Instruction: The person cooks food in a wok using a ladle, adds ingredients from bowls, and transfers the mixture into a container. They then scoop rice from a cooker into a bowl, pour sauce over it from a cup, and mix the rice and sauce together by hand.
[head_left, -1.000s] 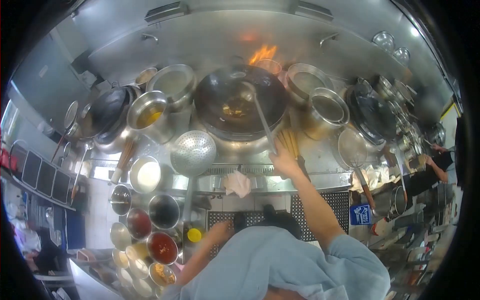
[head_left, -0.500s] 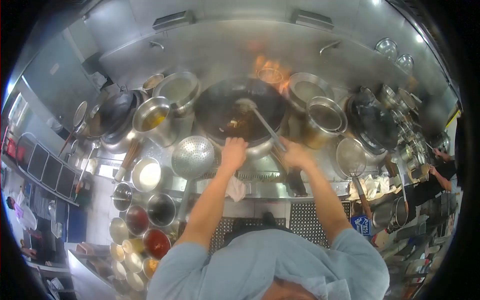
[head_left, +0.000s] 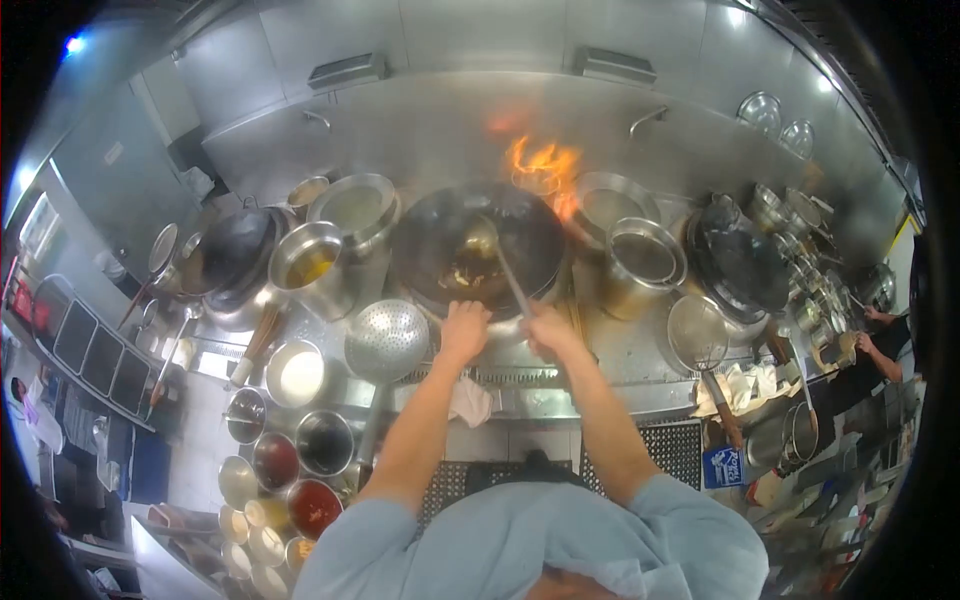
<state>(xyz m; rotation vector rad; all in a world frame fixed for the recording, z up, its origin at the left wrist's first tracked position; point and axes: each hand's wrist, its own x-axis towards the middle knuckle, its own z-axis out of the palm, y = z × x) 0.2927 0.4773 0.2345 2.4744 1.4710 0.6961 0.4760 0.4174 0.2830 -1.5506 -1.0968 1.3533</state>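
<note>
A large dark wok (head_left: 420,225) sits on the burner ahead of me, with brown food pieces (head_left: 470,275) low in its bowl. At the near rim, my left hand (head_left: 465,330) is closed on the wok's edge. My right hand (head_left: 550,332) is wrapped round the handle of a ladle (head_left: 512,275), whose bowl rests inside the wok above the food. Orange flames (head_left: 545,172) rise just behind the wok's right side. Below my left wrist, a pale cloth (head_left: 470,401) hangs at the stove's front edge.
To the left are a perforated skimmer (head_left: 387,340), a pot with yellow liquid (head_left: 309,262) and several seasoning containers (head_left: 314,507). A pot with a strainer (head_left: 646,255), a mesh skimmer (head_left: 698,333) and another wok (head_left: 738,260) stand right. Another person's hands (head_left: 868,340) show far right.
My right hand has moved left and nearer to me, turning the ladle steeper and shifting its bowl slightly left. Flames behind the wok have grown. My left hand stays at the rim.
</note>
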